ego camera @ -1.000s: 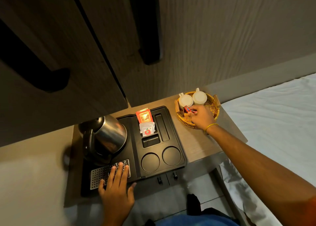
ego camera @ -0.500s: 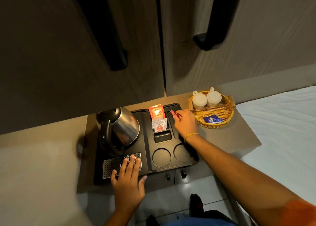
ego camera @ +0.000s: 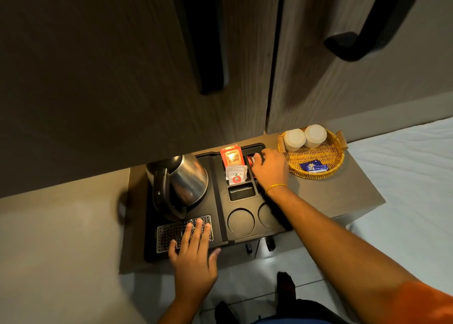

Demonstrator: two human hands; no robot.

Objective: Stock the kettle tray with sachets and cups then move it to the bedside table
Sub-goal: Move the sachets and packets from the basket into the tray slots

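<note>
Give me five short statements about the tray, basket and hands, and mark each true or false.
1. Both white cups stand in the wicker basket. True.
2. The left hand grips the kettle by its handle. False: it lies flat on the perforated drip grate.
3. The right hand holds a red sachet at a slot of the black tray. True.
4. The basket holds no sachets. False: a blue sachet lies in it.
5. A cup sits in each round recess of the tray. False: the near recess shows bare.
</note>
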